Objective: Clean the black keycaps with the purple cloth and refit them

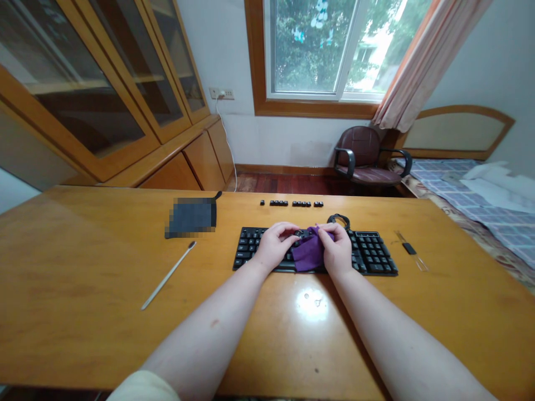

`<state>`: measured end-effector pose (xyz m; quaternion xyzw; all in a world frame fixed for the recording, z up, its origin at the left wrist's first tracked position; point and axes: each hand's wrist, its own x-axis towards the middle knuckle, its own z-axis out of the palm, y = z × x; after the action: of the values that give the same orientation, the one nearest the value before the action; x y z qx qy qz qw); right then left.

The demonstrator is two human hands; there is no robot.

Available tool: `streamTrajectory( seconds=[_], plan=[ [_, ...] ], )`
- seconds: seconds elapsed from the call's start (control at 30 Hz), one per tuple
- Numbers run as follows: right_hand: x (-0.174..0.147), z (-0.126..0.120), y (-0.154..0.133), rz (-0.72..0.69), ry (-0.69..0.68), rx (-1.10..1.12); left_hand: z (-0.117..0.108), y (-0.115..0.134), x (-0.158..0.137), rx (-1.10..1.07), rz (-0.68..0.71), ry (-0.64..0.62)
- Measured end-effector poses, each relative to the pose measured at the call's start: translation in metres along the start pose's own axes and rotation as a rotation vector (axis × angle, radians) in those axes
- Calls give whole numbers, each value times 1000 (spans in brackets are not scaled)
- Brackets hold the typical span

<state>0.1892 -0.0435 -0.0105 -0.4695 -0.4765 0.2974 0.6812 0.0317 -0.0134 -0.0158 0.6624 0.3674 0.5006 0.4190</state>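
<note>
A black keyboard lies on the wooden desk, with my two hands over its middle. My right hand pinches a purple cloth between thumb and fingers, and the cloth hangs down over the keys. Just left of it, my left hand has thumb and fingertips drawn together above the keys. Something small and dark shows at those fingertips, too small to make out. Behind the keyboard, loose black keycaps stand in a row. A coiled black cable rests at the keyboard's back edge.
On the desk, a dark pouch and a slim white brush lie to the left. A wire keycap puller lies right of the keyboard. Beyond are a chair, a bed and a glass-fronted cabinet.
</note>
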Motion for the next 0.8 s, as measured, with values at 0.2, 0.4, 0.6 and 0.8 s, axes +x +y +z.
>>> streamTrajectory(
  seconds=[0.2,0.4,0.6,0.8],
  plan=[
    [2,-5,-1,-138,-112,-183,0,1,2,-46,-82,-14],
    [1,-4,-3,-228,-353,-411,3,0,1,-215,-142,-124],
    [2,-2,-4,-190,-297,-393,3,0,0,-150,-112,-149],
    [25,-37,-5,-81,212,-378,3,-5,0,-130,-100,-104]
  ],
)
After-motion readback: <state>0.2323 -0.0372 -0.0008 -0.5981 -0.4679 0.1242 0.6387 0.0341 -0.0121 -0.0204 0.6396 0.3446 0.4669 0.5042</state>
